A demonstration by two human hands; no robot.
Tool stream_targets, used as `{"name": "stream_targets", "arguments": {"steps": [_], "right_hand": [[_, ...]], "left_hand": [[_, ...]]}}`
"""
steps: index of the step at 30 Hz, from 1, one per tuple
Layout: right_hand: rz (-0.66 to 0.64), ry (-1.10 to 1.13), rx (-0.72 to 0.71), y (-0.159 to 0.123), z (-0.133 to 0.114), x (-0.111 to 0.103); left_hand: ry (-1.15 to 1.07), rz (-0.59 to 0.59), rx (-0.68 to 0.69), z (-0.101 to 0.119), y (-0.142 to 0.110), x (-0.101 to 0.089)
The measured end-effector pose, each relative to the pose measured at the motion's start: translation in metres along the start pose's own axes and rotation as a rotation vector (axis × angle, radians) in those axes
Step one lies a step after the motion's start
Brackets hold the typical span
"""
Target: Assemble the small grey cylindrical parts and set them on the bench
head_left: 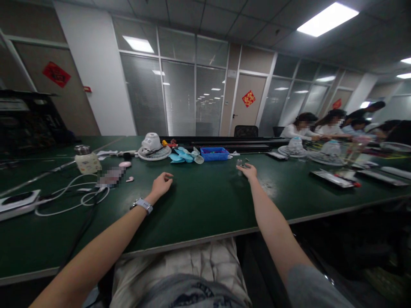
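Observation:
My left hand (162, 185) rests on the green table (199, 201) with nothing visible in it, its fingers loosely bent and partly apart. A watch sits on that wrist. Further right, my right hand (249, 171) is pinched at the fingertips around a small grey, metallic-looking cylinder (239, 163); its exact kind is too small to make out. Beyond my hands lie light-blue fan blades (181, 155), next to a blue bin (214, 154) with small parts inside. A white fan head with its round grille (154, 150) stands left of the blades.
On the left are a patterned bottle (86, 159), white cables (69, 188), a pink case (125, 164) and a power strip (19, 203). Black bars (224, 143) run along the back. To the right lie trays (332, 178) and more fan parts (295, 147); several people sit beyond.

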State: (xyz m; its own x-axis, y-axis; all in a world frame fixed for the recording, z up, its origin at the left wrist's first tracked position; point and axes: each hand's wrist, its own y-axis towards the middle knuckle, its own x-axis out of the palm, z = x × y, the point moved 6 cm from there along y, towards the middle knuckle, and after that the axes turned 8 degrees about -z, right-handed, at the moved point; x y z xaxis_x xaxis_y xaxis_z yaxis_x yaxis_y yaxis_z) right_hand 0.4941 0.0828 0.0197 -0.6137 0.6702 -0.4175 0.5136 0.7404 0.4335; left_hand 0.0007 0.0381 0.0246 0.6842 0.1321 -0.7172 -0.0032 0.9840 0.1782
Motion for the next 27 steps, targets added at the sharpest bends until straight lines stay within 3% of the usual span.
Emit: {"name": "stream_targets", "arguments": {"steps": [5,10,13,18,20,23,27], "right_hand": [[-0.034,-0.031,0.239,-0.006,0.004,0.001],[-0.024,-0.103,0.283,-0.024,-0.023,0.001],[-0.136,-0.066,0.144,-0.046,-0.064,0.030],[-0.591,0.331,-0.193,-0.126,-0.147,0.120],[-0.741,0.438,-0.281,-0.161,-0.170,0.146],[-0.830,0.473,-0.381,-0.194,-0.188,0.161],[-0.769,0.367,-0.430,-0.201,-0.189,0.154]], "left_hand": [[-0.006,-0.010,-0.024,0.003,-0.003,-0.002],[-0.016,-0.012,-0.011,0.003,-0.003,-0.001],[-0.032,-0.009,0.027,0.005,-0.004,0.000],[-0.145,0.019,0.192,0.025,-0.015,0.000],[-0.161,0.043,0.292,0.037,-0.021,0.000],[-0.173,0.029,0.410,0.051,-0.027,0.005],[-0.172,0.033,0.445,0.053,-0.026,0.011]]}}
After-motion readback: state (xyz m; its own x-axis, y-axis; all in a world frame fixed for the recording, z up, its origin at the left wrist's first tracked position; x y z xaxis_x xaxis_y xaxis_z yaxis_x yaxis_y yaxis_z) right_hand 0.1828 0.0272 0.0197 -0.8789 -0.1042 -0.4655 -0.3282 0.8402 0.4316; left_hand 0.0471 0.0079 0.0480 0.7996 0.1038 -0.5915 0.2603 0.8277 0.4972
